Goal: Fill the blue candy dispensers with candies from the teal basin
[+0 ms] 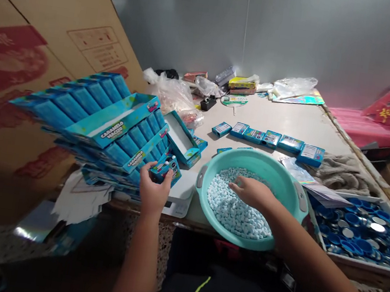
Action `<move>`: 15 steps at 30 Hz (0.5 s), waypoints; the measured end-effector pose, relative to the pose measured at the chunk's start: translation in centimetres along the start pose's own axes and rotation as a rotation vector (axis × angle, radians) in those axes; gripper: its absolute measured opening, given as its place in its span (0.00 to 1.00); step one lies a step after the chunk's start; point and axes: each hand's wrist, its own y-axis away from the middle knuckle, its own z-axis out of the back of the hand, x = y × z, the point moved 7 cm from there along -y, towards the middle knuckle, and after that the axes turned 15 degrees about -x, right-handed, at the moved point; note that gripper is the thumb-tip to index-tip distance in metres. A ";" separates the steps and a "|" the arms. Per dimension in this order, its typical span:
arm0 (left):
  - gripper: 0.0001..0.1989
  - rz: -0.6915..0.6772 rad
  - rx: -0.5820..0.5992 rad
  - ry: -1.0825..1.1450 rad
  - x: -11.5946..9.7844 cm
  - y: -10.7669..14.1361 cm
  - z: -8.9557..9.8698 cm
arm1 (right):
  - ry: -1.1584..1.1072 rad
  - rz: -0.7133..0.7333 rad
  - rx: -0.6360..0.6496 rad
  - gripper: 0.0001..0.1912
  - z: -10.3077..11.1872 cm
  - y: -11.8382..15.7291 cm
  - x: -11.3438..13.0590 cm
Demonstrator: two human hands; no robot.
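My left hand (154, 188) is wrapped round a small blue candy box (167, 171), held above a white scale (181, 193). Small white pieces show at the box's upper edge. Over the turquoise basin (204, 205), my right hand (248, 191) has its fingers bent together close to the surface of the pale blue candies (232, 214). Whether anything is between those fingers I cannot make out. Left of my left hand rises a tilted stack of blue display trays (110, 127), filled with rows of similar boxes.
Several blue boxes (272, 139) stand in a row behind the basin. An open blue tray (181, 137) lies by the stack. On the right are a bin of blue-rimmed round pieces (360, 229) and a grey cloth (343, 174). Plastic bags (169, 91) lie farther back.
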 end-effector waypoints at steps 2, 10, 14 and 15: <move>0.22 -0.025 0.064 -0.074 1.6 0.3 -0.5 | 0.060 0.023 0.062 0.22 -0.7 0.2 -0.1; 0.15 -0.247 0.194 -0.070 3.0 1.5 -2.3 | 0.194 0.075 0.147 0.22 -1.6 0.5 -0.2; 0.21 -0.361 0.155 -0.132 2.1 1.4 -1.8 | 0.218 0.089 0.178 0.22 -1.7 0.5 -0.1; 0.24 -0.415 0.151 -0.154 1.6 1.3 -1.8 | 0.218 0.097 0.186 0.21 -1.8 0.5 -0.1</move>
